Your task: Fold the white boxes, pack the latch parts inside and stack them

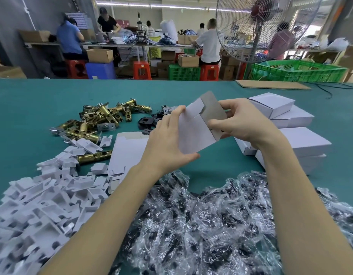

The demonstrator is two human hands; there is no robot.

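Observation:
A partly folded white box is held up over the green table, its grey inner flap raised at the top. My left hand grips its left side, thumb under the lower edge. My right hand pinches its right edge. Brass latch parts lie in a heap at the far left. Several closed white boxes are stacked to the right. Flat box blanks lie under my left wrist.
White plastic inserts pile up at the near left. Clear bags of black parts fill the near middle. Black plates lie behind my left hand. A standing fan, a green crate and seated workers are beyond the table.

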